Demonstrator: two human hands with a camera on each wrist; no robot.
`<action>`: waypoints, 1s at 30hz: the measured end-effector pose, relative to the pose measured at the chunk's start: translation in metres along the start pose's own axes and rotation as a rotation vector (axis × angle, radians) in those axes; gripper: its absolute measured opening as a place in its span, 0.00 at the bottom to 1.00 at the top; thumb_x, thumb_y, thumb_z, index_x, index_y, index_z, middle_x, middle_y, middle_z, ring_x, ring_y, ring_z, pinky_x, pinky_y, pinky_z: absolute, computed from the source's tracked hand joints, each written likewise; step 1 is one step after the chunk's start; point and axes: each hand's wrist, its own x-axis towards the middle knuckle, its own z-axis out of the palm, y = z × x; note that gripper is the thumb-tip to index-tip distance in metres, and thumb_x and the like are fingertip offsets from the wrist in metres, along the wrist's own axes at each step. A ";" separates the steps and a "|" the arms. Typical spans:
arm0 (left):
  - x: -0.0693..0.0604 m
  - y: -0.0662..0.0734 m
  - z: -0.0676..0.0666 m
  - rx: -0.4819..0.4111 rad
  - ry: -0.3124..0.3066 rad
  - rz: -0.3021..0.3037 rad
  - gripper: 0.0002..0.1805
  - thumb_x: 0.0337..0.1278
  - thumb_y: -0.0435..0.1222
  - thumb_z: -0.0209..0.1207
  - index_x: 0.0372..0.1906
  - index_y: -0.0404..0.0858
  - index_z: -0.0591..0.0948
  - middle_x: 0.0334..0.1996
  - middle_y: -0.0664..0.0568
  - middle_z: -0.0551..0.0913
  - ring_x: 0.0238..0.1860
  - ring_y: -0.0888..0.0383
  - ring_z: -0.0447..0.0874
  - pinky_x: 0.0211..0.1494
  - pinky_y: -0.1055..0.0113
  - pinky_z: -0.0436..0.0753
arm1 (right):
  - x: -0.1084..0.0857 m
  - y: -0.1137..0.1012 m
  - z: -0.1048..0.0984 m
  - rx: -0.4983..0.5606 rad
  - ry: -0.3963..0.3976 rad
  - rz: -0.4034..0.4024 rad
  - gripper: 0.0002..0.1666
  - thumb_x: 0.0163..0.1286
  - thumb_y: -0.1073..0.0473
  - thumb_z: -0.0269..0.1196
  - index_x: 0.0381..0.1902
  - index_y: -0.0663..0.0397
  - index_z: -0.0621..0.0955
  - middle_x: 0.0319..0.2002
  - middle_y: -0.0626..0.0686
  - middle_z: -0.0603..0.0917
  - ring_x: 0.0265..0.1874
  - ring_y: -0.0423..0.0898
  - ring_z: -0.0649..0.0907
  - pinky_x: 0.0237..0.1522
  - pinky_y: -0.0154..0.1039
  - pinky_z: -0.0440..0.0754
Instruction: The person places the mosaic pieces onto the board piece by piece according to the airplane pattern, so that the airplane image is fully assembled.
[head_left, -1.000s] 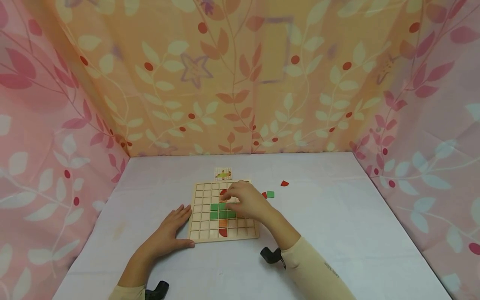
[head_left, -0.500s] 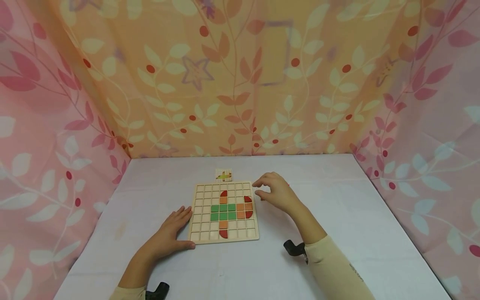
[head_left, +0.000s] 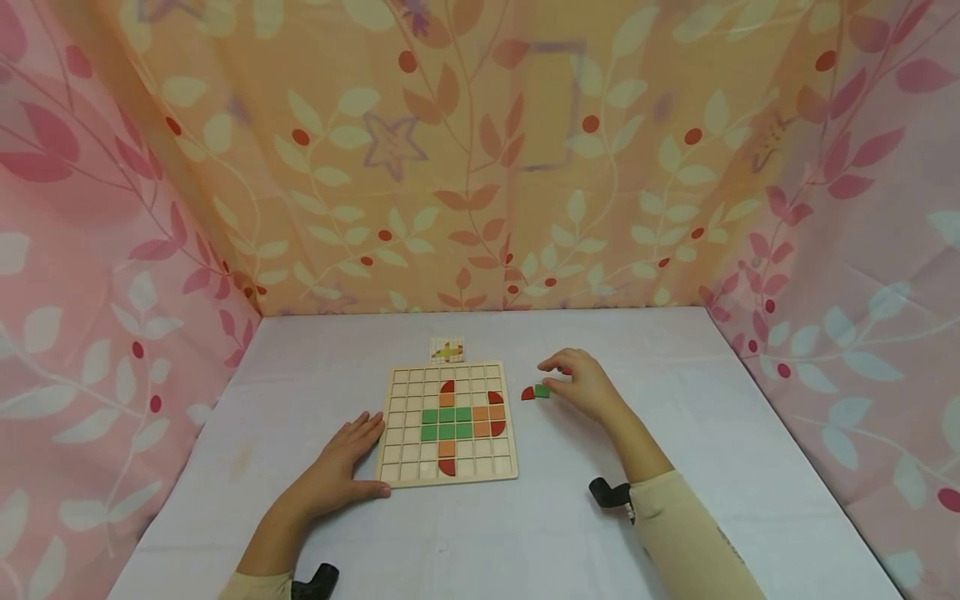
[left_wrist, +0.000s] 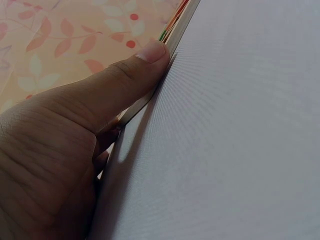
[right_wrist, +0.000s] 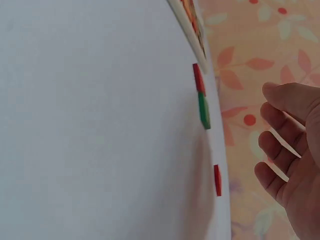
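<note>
A wooden grid board lies on the white table, with green, orange and red tiles set in some of its squares. My left hand rests at the board's left side; its thumb touches the front left corner and the fingers lie straight. To the board's right hovers my right hand, fingers loosely bent, nothing between them in the right wrist view. Just left of its fingertips, a green square tile touches a red quarter-round tile. Another red tile lies apart, mostly hidden by that hand in the head view.
Behind the board's far edge lies a small pattern card. Patterned cloth closes off the back and both sides of the table. A black wrist mount sits under the right forearm, and another mount under the left.
My right hand has moved from over the board to the right, beyond the green tile. The board's right-hand orange and red tiles have come into view. My left hand has stayed put.
</note>
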 end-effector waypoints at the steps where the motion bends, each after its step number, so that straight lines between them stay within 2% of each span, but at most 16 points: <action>1: 0.000 0.000 0.000 0.000 -0.001 0.001 0.66 0.36 0.66 0.75 0.80 0.40 0.61 0.82 0.50 0.56 0.83 0.45 0.46 0.82 0.40 0.48 | 0.000 0.003 0.000 0.006 -0.002 0.008 0.16 0.65 0.60 0.71 0.50 0.52 0.88 0.48 0.48 0.87 0.53 0.53 0.82 0.59 0.54 0.82; 6: 0.000 -0.001 0.000 -0.005 -0.003 -0.001 0.66 0.36 0.67 0.74 0.80 0.40 0.60 0.82 0.50 0.56 0.83 0.45 0.46 0.82 0.41 0.48 | -0.001 0.011 0.004 0.050 -0.029 0.061 0.17 0.65 0.61 0.71 0.51 0.55 0.88 0.50 0.53 0.87 0.54 0.57 0.82 0.60 0.56 0.82; 11: 0.000 -0.001 0.001 -0.004 -0.002 0.000 0.66 0.37 0.67 0.74 0.81 0.41 0.60 0.82 0.51 0.55 0.83 0.46 0.46 0.82 0.42 0.47 | 0.000 0.017 0.010 0.082 -0.085 0.123 0.19 0.66 0.61 0.71 0.54 0.55 0.87 0.53 0.53 0.86 0.56 0.55 0.81 0.61 0.55 0.82; 17: 0.000 -0.003 0.002 0.000 -0.004 0.002 0.66 0.37 0.68 0.73 0.81 0.41 0.60 0.82 0.52 0.55 0.83 0.46 0.45 0.82 0.42 0.47 | 0.002 0.021 0.017 0.088 -0.127 0.149 0.21 0.64 0.60 0.73 0.55 0.53 0.86 0.52 0.52 0.86 0.57 0.52 0.81 0.67 0.54 0.77; 23: 0.000 -0.004 0.003 -0.004 -0.004 0.001 0.66 0.37 0.69 0.72 0.81 0.42 0.60 0.82 0.53 0.55 0.83 0.47 0.45 0.83 0.43 0.46 | 0.003 0.025 0.022 0.043 -0.150 0.146 0.21 0.62 0.57 0.75 0.54 0.51 0.87 0.50 0.49 0.86 0.55 0.50 0.81 0.65 0.53 0.79; 30: 0.000 -0.003 0.002 -0.002 -0.014 -0.002 0.66 0.38 0.67 0.73 0.81 0.41 0.60 0.82 0.53 0.55 0.83 0.47 0.45 0.83 0.43 0.46 | 0.003 0.026 0.024 -0.024 -0.152 0.133 0.19 0.61 0.57 0.76 0.51 0.48 0.89 0.46 0.46 0.86 0.50 0.48 0.80 0.58 0.50 0.80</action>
